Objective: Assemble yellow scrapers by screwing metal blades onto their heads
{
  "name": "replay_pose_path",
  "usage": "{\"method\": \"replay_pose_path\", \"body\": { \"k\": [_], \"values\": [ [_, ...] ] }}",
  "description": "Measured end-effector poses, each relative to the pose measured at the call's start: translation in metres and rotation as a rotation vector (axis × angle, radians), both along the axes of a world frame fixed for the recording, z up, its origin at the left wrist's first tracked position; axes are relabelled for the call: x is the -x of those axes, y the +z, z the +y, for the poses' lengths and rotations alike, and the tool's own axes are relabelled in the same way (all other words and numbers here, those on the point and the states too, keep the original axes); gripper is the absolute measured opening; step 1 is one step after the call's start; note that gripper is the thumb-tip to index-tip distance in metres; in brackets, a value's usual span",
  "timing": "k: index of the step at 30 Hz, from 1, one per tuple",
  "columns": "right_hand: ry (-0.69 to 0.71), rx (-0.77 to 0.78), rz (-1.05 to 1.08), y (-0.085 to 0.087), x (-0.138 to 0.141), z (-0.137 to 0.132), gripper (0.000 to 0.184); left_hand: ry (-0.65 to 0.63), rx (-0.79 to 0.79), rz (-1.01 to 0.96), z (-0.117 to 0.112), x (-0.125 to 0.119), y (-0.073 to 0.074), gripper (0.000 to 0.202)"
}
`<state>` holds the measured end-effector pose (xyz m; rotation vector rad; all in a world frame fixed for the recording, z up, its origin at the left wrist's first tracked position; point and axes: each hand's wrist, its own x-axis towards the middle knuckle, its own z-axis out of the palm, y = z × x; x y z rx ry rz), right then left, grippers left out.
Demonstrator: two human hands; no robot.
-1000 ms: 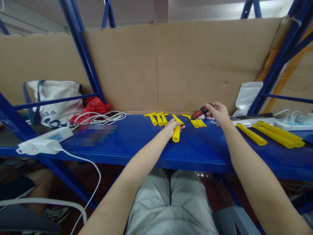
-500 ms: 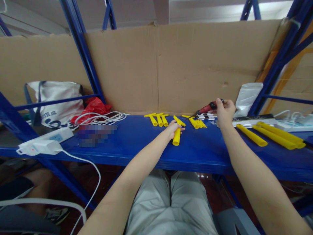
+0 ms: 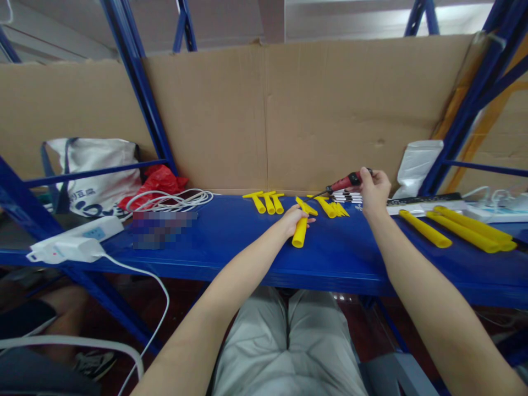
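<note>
the left hand was closed around a yellow t-shaped piece with a round, hollow stem, gripping it near the crossbar. the stem's open end pointed back toward the person, over the blue metal shelf — whether it rested on the surface could not be told. the right hand had a closed grip on the back end of a screwdriver with a red-and-black handle and a thin, dark shaft. the shaft slanted down to the left, its tip at the crossbar, too small to tell if the two touched.

to the left of the held piece, three more yellow t-shaped pieces lay in a row at the back, near the tall brown cardboard panel. to its right lay another yellow t-shaped piece, with small, pointed yellow pieces just beside it and thin white-and-dark sticks near the screwdriver. past the right forearm, long yellow tubes lay at a slant — one apart, the others side by side. toward the left end were a loose coil of white cable, a crumpled red plastic bag and a white cloth bag with dark blue handles.
</note>
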<state>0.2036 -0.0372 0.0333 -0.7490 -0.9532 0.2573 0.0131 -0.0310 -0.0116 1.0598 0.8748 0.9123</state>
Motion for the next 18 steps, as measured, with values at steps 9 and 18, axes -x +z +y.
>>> {"method": "replay_pose_path", "body": {
  "k": [9, 18],
  "values": [
    [0.028, -0.018, 0.017, 0.0021, -0.0001, -0.0050, 0.041, -0.028, 0.014, -0.028, -0.0024, -0.0014, 0.0013, 0.055],
    [0.044, 0.009, 0.014, 0.0034, 0.0016, -0.0087, 0.040, -0.023, 0.036, -0.048, 0.0012, -0.0009, 0.0003, 0.059]
  ]
}}
